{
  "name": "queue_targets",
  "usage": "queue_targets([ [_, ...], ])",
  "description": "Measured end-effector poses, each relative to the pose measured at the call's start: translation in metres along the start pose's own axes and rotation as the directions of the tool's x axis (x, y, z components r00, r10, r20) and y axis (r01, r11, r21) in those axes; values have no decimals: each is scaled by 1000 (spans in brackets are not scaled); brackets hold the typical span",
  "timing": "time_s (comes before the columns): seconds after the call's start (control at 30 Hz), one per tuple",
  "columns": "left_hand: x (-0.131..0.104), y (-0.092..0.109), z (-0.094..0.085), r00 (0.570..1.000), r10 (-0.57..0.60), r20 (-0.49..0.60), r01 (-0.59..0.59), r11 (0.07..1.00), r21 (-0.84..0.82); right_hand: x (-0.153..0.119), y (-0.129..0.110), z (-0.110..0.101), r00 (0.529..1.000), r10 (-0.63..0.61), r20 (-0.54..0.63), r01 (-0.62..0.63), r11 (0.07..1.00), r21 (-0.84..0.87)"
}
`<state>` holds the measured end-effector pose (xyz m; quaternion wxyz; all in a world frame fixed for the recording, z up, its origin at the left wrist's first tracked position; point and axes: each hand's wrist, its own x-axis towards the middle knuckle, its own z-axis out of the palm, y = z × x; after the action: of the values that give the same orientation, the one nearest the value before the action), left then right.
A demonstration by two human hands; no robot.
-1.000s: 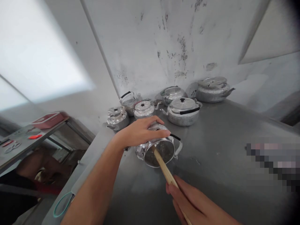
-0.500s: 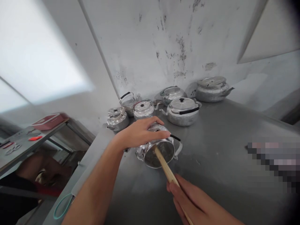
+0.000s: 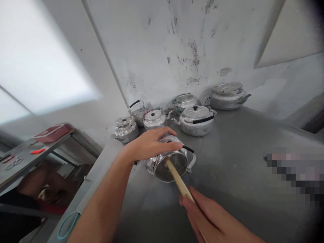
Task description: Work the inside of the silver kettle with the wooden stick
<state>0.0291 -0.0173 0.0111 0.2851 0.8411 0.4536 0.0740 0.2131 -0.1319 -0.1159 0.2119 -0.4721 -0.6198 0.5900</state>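
Note:
A dented metal kettle [image 3: 174, 165] lies tipped on the grey table [image 3: 227, 189], its round opening facing me and its black-gripped handle out to the right. My left hand [image 3: 157, 143] rests over the kettle's upper side, thumb stretched to the right and fingers curving over the body, holding it. In my right hand [image 3: 202, 212] is a pale wooden stick [image 3: 178, 179], closed in the fingers. The stick's far end reaches inside the kettle's opening; its tip is hard to make out.
Several metal kettles stand behind along the wall, among them a lidded one [image 3: 197, 125] and a large one [image 3: 227, 98]. At left, a side table holds a pink basket [image 3: 53, 132] and scissors [image 3: 14, 162]. A turquoise loop [image 3: 67, 226] hangs at the table's edge.
The view has shifted very slightly. Both hands, the kettle and the stick keep nearly the same places relative to each other.

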Motion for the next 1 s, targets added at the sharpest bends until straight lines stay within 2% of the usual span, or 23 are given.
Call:
queue_targets([
  [1.0, 1, -2, -1, 999, 36, -4, -36, 999, 16, 0, -2, -2, 999, -28, -26, 26, 998, -59],
])
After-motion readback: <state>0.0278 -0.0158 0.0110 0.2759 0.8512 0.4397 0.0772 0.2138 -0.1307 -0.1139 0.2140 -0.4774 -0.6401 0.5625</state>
